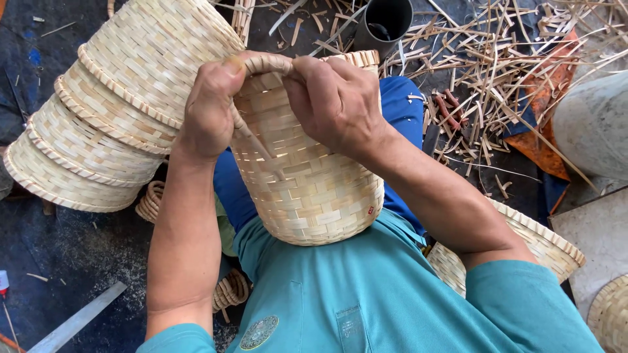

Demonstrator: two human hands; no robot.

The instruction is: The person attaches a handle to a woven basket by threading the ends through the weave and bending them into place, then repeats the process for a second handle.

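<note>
A pale woven bamboo basket [307, 189] lies on its side in my lap, its base against my teal shirt and its open rim pointing away. My left hand [210, 108] grips the rim at the left, thumb pressed on the rim binding strip [268, 63]. My right hand [333, 101] clasps the rim from the right, fingers curled over the same strip. A thin bamboo splint [252, 134] runs down from under my left hand along the basket wall.
A stack of several finished baskets [111, 111] lies on its side at the left. Bamboo offcuts [497, 59] litter the dark ground at the upper right beside a black tube [386, 23]. Another basket [543, 245] sits under my right elbow. Coiled rims [152, 202] lie by my left knee.
</note>
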